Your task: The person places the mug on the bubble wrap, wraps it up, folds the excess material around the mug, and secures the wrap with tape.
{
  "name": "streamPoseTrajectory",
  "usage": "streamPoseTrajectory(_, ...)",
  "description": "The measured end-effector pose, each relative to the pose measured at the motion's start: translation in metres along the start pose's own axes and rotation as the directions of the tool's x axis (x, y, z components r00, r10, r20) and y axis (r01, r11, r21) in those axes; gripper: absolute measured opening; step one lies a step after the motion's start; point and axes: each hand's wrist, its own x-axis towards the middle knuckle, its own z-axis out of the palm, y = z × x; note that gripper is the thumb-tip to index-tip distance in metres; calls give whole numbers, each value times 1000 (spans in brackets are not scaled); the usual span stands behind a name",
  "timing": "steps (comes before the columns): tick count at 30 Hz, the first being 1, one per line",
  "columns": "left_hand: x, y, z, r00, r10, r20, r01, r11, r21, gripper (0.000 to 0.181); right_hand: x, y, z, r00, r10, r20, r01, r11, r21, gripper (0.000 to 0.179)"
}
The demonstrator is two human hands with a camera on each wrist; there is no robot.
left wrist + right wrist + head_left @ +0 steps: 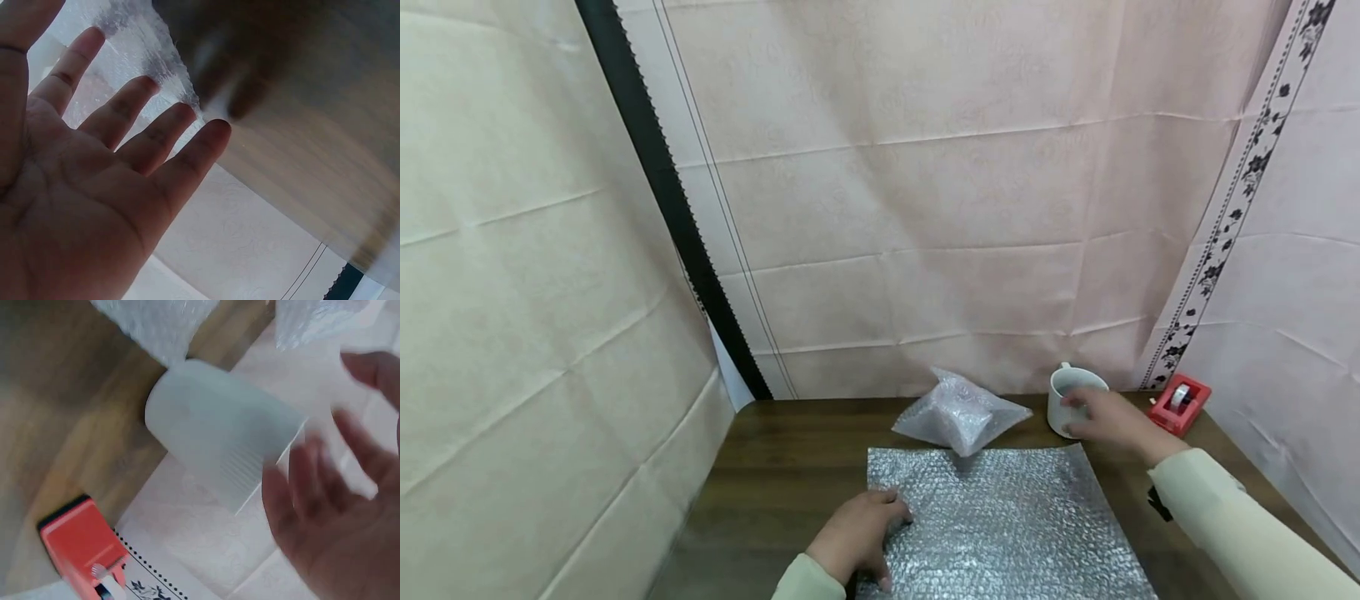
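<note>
A white mug [1062, 404] stands upright at the back right of the table, its handle pointing to the back. My right hand [1108, 421] is at its near right side, and in the right wrist view the loosely bent fingers [281, 497] are by the mug's rim; whether they touch it I cannot tell. A sheet of bubble wrap [1000, 525] lies flat in front. Over its left edge is my left hand [861, 533], with fingers spread and fairly straight in the left wrist view and nothing held in them.
Behind the sheet sits a bubble-wrapped bundle [962, 412] with pointed corners. A red tape dispenser [1180, 404] stands right of the mug. Pale cloth [925, 208] hangs behind the wooden table [760, 483] and along both sides.
</note>
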Motion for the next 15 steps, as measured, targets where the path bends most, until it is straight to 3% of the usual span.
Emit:
streamPoseTrajectory(2,1,0,0,1000,-3,0,3,1000,0,85,10,0,-1,996,55,-73,-59,997,-57,54)
streamPoseTrajectory(4,2,0,0,1000,-2,1,2,1000,-1,84,18,2,-1,990,116,-85,-122,990,-75,69)
streamPoseTrajectory(9,2,2,-2,1000,7,-5,-7,1000,-4,84,32,9,5,977,211,-36,-213,973,-85,90)
streamPoseTrajectory(15,1,3,-4,1000,6,-20,-5,1000,14,85,43,18,12,959,281,37,-276,956,-94,96)
